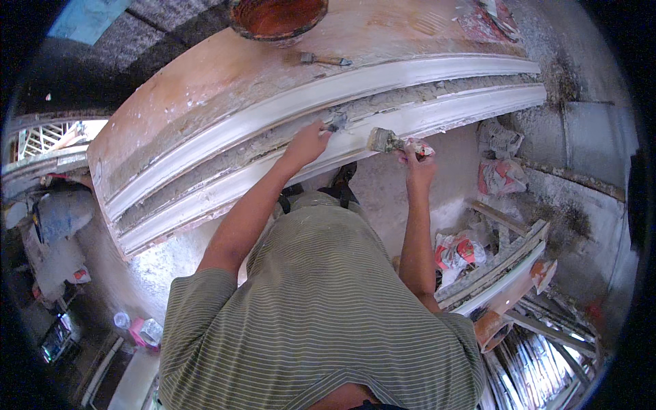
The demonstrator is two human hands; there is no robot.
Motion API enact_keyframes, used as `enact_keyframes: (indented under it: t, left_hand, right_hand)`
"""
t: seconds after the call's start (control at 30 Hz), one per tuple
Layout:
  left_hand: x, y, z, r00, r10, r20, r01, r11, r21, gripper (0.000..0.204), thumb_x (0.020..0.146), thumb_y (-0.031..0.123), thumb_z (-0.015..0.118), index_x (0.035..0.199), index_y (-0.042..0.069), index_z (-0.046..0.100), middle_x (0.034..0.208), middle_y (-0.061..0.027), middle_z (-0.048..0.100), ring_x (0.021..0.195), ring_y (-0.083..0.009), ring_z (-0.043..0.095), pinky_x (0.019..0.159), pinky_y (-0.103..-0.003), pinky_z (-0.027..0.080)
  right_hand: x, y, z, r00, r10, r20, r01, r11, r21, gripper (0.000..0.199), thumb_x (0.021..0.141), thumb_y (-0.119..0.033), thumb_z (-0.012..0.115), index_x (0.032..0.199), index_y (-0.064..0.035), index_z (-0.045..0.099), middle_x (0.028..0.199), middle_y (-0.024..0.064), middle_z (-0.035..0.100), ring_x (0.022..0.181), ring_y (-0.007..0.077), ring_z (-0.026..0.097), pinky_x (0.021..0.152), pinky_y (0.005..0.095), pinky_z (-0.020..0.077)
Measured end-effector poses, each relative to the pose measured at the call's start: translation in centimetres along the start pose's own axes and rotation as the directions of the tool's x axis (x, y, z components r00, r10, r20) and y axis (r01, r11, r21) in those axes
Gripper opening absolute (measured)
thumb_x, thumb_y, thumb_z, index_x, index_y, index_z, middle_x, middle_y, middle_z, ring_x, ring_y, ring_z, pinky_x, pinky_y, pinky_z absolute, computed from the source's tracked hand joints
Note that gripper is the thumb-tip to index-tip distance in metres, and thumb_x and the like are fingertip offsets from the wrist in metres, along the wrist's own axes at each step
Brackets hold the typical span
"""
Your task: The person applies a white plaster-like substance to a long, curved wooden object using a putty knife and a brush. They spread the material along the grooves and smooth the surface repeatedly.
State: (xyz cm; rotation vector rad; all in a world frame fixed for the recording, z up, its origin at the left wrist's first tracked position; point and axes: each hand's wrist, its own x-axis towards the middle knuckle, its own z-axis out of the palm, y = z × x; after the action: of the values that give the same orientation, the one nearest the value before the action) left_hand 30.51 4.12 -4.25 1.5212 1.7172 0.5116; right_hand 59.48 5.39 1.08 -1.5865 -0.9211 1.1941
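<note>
- The wide brush point(380, 140), partly covered, is pinched by the right hand point(418, 164) over the near white moulding point(465, 104).
- Whether a blurred dark piece point(336, 124) is gripped by the left hand point(307, 145) cannot be told.
- The bowl point(279, 18) is cut off above.

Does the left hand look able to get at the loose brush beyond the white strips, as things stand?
Probably yes: the loose brush lies uncovered, with only the far white strip and grey groove between; the left hand may first need to release its small dark tool.
</note>
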Motion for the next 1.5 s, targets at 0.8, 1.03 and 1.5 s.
enact_keyframes:
  t: [0.8,1.03,1.5]
  left_hand:
    - [9.4,10.3,6.4,0.967,-0.184,0.178,0.188,0.982,-0.006,0.037,0.092,0.031,0.062,0.105,-0.003,0.063,0.098,-0.0304,0.067,0.095,-0.0445,0.065,0.085,-0.049,0.050]
    - [12.8,15.3,8.9,0.973,-0.146,0.180,0.160,0.985,-0.062,0.039,0.094,0.033,0.060,0.111,-0.001,0.058,0.077,-0.0187,0.065,0.059,-0.0299,0.063,0.054,-0.044,0.049]
    - [12.6,14.2,7.6,0.990,0.028,0.138,-0.069,0.953,0.296,0.034,0.088,0.033,0.065,0.108,0.005,0.064,0.101,-0.0246,0.068,0.099,-0.0417,0.065,0.083,-0.048,0.051]
  right_hand:
    - [8.0,2.7,-11.1,0.987,0.060,-0.149,-0.033,0.984,0.177,0.020,0.093,-0.014,0.069,0.107,0.0005,0.065,0.091,0.0082,0.070,0.073,0.0157,0.070,0.059,0.0257,0.0542]
    - [9.4,4.9,-13.6,0.975,0.149,-0.164,-0.108,0.966,0.236,0.020,0.094,-0.015,0.067,0.108,-0.0007,0.065,0.093,0.0083,0.071,0.073,0.0165,0.072,0.061,0.0247,0.0539]
    - [11.9,5.5,-15.9,0.967,0.171,-0.191,-0.118,0.958,0.260,0.024,0.093,-0.014,0.068,0.111,0.0017,0.064,0.093,0.0100,0.072,0.074,0.0193,0.073,0.059,0.0259,0.0542]
